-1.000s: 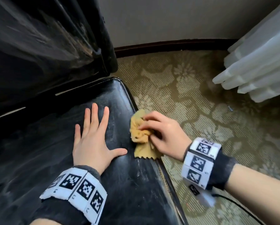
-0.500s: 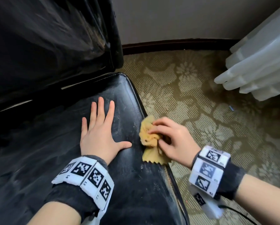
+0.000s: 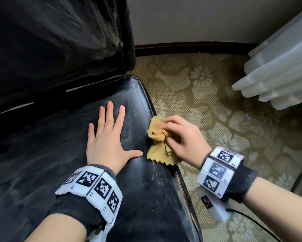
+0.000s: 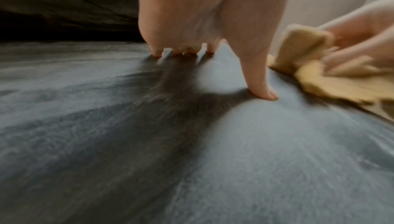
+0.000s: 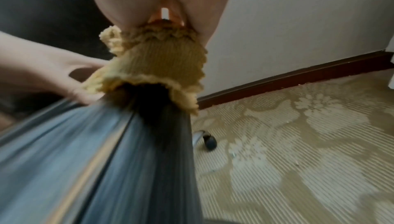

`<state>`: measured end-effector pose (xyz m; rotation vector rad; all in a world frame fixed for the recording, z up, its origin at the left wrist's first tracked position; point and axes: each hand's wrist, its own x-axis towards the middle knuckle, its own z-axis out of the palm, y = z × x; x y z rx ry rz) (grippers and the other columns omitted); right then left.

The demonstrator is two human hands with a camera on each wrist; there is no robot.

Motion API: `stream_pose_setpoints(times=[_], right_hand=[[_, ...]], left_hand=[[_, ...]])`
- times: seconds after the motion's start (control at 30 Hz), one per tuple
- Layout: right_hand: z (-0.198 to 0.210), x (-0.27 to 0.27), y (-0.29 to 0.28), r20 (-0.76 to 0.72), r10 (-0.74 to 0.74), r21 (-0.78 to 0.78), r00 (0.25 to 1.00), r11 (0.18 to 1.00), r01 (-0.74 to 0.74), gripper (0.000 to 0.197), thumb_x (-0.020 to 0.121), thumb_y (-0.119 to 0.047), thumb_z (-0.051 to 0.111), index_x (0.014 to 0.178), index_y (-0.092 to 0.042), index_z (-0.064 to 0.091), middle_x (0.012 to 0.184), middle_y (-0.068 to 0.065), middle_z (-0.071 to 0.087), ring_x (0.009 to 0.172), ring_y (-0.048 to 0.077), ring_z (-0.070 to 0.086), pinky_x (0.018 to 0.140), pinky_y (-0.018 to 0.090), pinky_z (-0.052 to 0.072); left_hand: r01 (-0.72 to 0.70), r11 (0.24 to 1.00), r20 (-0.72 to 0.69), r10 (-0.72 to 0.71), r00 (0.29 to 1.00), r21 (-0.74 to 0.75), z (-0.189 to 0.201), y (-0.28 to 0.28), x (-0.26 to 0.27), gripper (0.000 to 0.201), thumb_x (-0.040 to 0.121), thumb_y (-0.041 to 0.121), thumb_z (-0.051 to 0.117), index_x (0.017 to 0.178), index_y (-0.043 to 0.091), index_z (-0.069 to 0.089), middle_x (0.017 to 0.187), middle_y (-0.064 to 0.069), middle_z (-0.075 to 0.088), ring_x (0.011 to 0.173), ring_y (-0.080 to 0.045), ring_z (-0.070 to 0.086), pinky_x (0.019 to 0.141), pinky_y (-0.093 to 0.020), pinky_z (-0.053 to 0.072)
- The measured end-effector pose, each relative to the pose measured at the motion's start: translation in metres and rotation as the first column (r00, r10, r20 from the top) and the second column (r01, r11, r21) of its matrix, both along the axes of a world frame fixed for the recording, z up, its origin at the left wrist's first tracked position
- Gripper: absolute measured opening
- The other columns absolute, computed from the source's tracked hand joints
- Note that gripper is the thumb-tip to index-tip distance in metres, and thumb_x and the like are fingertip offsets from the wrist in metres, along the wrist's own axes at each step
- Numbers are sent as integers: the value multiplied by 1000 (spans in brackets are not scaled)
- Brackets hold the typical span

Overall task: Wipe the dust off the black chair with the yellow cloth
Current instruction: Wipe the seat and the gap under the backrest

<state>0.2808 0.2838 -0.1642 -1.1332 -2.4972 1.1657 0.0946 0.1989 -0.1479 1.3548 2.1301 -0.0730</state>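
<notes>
The black chair seat [image 3: 143, 198] fills the lower left of the head view, dusty and streaked, with its backrest [image 3: 50, 41] rising behind. My left hand [image 3: 108, 137] lies flat on the seat, fingers straight and thumb spread; the left wrist view shows its fingertips [image 4: 155, 53] pressing the leather [image 4: 234, 160]. The yellow cloth [image 3: 159, 147] is bunched on the seat's right edge. My right hand [image 3: 180, 138] grips it with curled fingers, a zigzag corner hanging loose below. In the right wrist view the cloth [image 5: 157, 69] drapes over the seat's side edge [image 5: 136, 160].
Patterned beige carpet [image 3: 216, 119] lies to the right of the chair. White sheer curtains [image 3: 283, 70] hang at the far right. A dark baseboard [image 3: 190, 47] runs along the wall. A chair caster [image 5: 210, 141] stands on the carpet under the seat. A black cable [image 3: 255, 224] trails from my right wrist.
The right hand with the cloth has slid a little along the seat's right edge, between strokes. The left hand stays flat on the seat. The view has shifted slightly.
</notes>
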Motion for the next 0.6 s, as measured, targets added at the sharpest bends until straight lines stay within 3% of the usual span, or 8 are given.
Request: stream_pose_setpoints(times=[0.07, 0.17, 0.3, 0.47, 0.53, 0.6], right_hand=[[3, 20, -21, 22, 16, -53, 1000, 998, -14, 26, 74, -7, 57, 97, -12, 68, 110, 3, 61, 100, 9, 55, 92, 6, 35], [9, 61, -62, 71, 70, -150, 995, 987, -59, 28, 73, -16, 49, 96, -18, 66, 112, -1, 60, 103, 6, 53, 95, 4, 33], [11, 100, -106, 74, 156, -229, 985, 964, -136, 28, 73, -13, 52, 98, -25, 60, 113, -7, 52, 102, 6, 53, 93, 9, 37], [16, 107, -99, 68, 138, -235, 988, 965, -118, 25, 75, -16, 54, 96, -26, 63, 104, -7, 58, 94, 4, 57, 84, 21, 50], [11, 93, -82, 44, 15, -181, 999, 984, -7, 32, 77, -20, 50, 106, -21, 65, 110, -5, 60, 99, 4, 55, 92, 11, 43], [5, 80, -77, 17, -76, -156, 997, 985, 78, 37, 76, -21, 48, 109, -17, 64, 112, -2, 59, 102, 3, 52, 95, 1, 32]], left_hand=[[0, 1000, -4, 0, 1000, -2, 1, 0, 0, 123, 62, 62, 69, 142, 34, -21, 146, 10, -34, 138, -9, -26, 116, -40, -4], [2, 1000, 3, -2, 1000, -8, 2, 1, 1, 123, 62, 62, 70, 143, 34, -18, 151, 8, -30, 139, -9, -25, 116, -40, -3], [8, 1000, 11, -7, 1000, -24, 4, 1, 2, 123, 60, 62, 71, 143, 34, -17, 151, 8, -28, 139, -9, -24, 116, -41, -2], [61, 998, -27, -60, 998, 32, 9, 1, 10, 117, 66, 55, 71, 146, 26, -9, 152, 2, -26, 141, -14, -20, 117, -41, 4], [171, 981, 1, -172, 985, 91, 13, -8, 28, 112, 70, 55, 68, 147, 24, -8, 147, 4, -32, 140, -13, -23, 117, -40, 4], [291, 955, 23, -293, 956, 55, 13, -24, 52, 117, 67, 68, 60, 142, 26, -20, 144, 7, -37, 137, -11, -28, 117, -39, -1]])
